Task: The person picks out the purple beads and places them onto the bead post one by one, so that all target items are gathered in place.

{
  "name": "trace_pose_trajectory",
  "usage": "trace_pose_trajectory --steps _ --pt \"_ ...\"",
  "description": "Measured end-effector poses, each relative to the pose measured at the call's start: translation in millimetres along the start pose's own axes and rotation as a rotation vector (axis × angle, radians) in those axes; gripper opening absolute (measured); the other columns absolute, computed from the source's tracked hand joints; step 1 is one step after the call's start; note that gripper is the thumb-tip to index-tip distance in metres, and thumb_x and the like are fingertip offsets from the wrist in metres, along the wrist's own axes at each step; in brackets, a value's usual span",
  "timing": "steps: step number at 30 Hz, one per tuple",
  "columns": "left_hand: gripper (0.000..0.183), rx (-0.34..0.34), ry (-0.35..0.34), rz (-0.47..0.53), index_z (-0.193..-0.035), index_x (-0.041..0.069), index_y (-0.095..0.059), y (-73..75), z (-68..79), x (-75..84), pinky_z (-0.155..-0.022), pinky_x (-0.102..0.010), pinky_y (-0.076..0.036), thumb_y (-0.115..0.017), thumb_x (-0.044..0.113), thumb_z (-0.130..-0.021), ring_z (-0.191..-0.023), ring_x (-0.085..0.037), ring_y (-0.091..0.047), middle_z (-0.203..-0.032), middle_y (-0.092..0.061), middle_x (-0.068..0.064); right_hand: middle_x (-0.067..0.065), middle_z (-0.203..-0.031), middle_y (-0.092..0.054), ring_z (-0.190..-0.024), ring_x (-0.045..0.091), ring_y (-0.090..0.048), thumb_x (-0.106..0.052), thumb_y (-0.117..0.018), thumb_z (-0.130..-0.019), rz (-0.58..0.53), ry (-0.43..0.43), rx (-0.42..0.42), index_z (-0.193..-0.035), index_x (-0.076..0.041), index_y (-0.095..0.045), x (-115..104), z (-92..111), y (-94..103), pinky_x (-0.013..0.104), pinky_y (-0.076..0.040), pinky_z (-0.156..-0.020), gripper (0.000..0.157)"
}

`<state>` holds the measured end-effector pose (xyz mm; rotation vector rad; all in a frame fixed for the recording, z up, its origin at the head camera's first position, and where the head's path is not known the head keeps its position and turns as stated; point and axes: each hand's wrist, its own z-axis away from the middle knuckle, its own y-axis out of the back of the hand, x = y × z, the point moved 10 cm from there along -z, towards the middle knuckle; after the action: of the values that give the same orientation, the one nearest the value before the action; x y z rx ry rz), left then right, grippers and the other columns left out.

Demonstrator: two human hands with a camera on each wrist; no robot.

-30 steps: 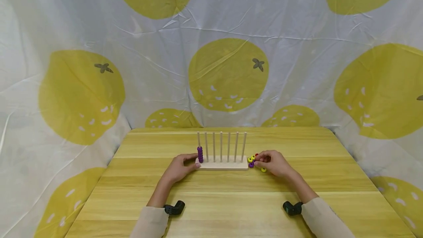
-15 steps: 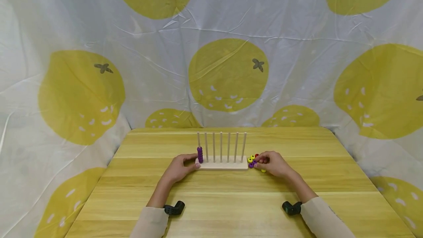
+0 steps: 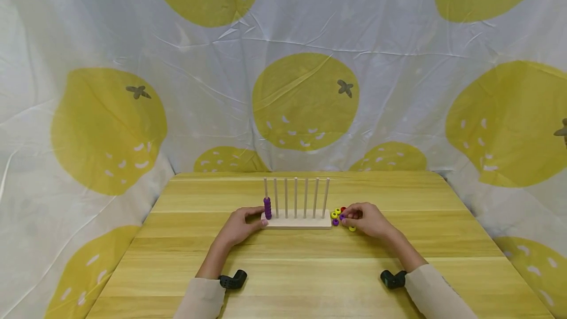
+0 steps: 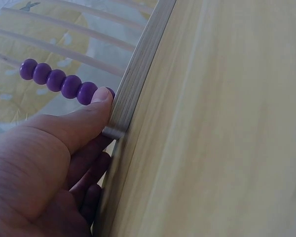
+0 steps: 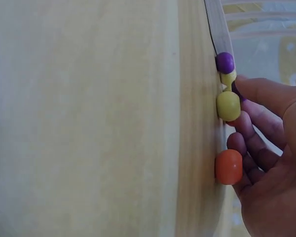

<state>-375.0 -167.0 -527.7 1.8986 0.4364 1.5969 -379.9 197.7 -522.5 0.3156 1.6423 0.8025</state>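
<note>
A pale wooden peg rack (image 3: 296,220) with several upright pegs stands on the table. Purple beads (image 3: 267,208) are stacked on its leftmost peg. My left hand (image 3: 241,224) grips the left end of the base, its thumb beside the lowest bead in the left wrist view. At the rack's right end my right hand (image 3: 366,218) pinches a purple bead (image 3: 342,216) between thumb and forefinger; in the right wrist view the thumb partly hides this bead. Around those fingers lie another purple bead (image 5: 225,63), yellow beads (image 5: 228,106), a red bead (image 3: 343,209) and an orange bead (image 5: 229,167).
The wooden table (image 3: 283,279) reaches back to a hanging white cloth (image 3: 212,92) printed with yellow fruit. A black wrist camera (image 3: 233,279) sits on the left wrist and another black camera (image 3: 393,279) on the right. Pegs rise close between the hands.
The purple bead at my right fingertips has shifted slightly away from the other purple bead. My left hand keeps its hold on the rack. The head view has tilted a little.
</note>
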Motion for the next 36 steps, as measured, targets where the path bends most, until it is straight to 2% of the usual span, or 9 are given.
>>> trace_pose_trajectory --steps 8,17,24,32,36 --pt "0.047 0.0 0.006 0.006 -0.137 0.017 -0.069 0.3 -0.2 0.1 -0.121 -0.059 -0.034 -0.077 0.035 -0.094 -0.142 -0.039 -0.05 -0.143 -0.064 -0.01 0.0 -0.088 -0.066 -0.078 0.017 -0.057 -0.023 -0.078 -0.093 0.018 0.011 0.039 -0.105 -0.011 -0.076 -9.1 3.3 15.0 0.024 -0.049 -0.067 0.017" --pt "0.048 -0.007 -0.002 0.009 -0.137 0.017 -0.069 -1.5 -1.4 0.1 -0.121 -0.059 -0.034 -0.077 0.036 -0.094 -0.142 -0.039 -0.05 -0.143 -0.064 -0.01 -0.001 -0.087 -0.067 -0.075 0.014 -0.057 -0.024 -0.075 -0.095 0.046 0.069 0.101 -0.106 -0.013 -0.076 -27.0 3.0 39.0 0.025 -0.049 -0.065 0.015" --pt "0.048 -0.01 -0.004 0.004 -0.138 0.016 -0.068 -1.2 -1.0 -0.1 -0.121 -0.058 -0.035 -0.076 0.035 -0.094 -0.142 -0.038 -0.05 -0.144 -0.064 -0.009 -0.002 -0.09 -0.069 -0.08 0.017 -0.059 -0.032 -0.075 -0.096 0.05 0.097 0.117 -0.107 -0.015 -0.076 -46.1 0.7 55.0 0.026 -0.05 -0.07 0.02" --pt "0.048 -0.005 -0.011 0.014 -0.137 0.016 -0.068 -0.8 -1.3 0.9 -0.121 -0.058 -0.034 -0.076 0.036 -0.094 -0.142 -0.038 -0.05 -0.143 -0.064 -0.01 0.002 -0.094 -0.069 -0.085 0.02 -0.06 -0.035 -0.072 -0.098 0.043 0.119 0.155 -0.111 -0.016 -0.075 -74.0 5.3 80.9 0.028 -0.05 -0.071 0.023" --pt "0.048 -0.004 -0.002 0.02 -0.137 0.016 -0.068 -0.3 0.2 0.0 -0.121 -0.058 -0.034 -0.076 0.036 -0.094 -0.142 -0.038 -0.05 -0.143 -0.064 -0.01 0.001 -0.095 -0.069 -0.086 0.019 -0.06 -0.037 -0.073 -0.097 0.052 0.135 0.171 -0.11 -0.019 -0.076 -87.8 5.0 87.1 0.029 -0.05 -0.072 0.022"
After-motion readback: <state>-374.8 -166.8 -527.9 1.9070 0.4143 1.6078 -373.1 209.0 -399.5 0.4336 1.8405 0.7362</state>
